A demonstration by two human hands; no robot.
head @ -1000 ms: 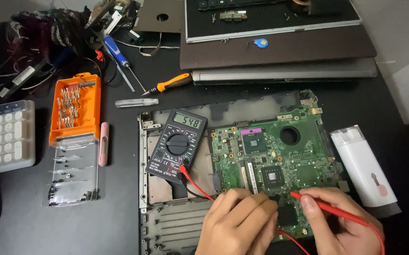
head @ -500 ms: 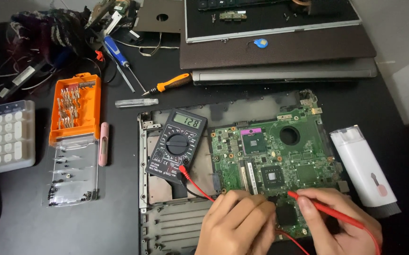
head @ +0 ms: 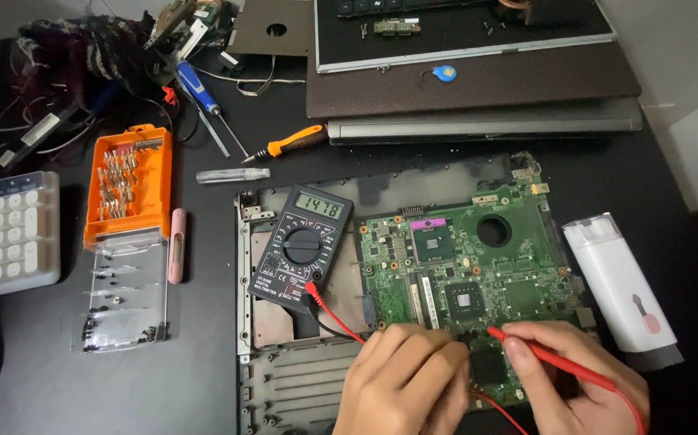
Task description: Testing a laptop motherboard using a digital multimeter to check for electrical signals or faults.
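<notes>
Hands work low in the frame, both over the green motherboard (head: 478, 266) that lies in an open laptop base (head: 284, 379) at centre. The right hand (head: 574, 383), at lower right, has its grip clamped on a red probe (head: 554, 361) whose tip touches the board near a black chip. The left hand (head: 409, 387), at lower centre, is curled knuckles-up on the board's lower edge; its grip is hidden, so I cannot tell what it pinches. Red and black leads run from under it to the black multimeter (head: 302, 248), which rests tilted on the base's left part, just beside the board's left edge.

A white oblong device (head: 619, 282) lies near the board's right edge. At left, an orange bit case (head: 128, 187) with its clear lid (head: 123, 294) and a pink pen-like tool (head: 176, 246) sit well apart from the hands, with bare dark surface (head: 204, 379) between at lower left. Closed laptops (head: 478, 97) crowd the upper edge.
</notes>
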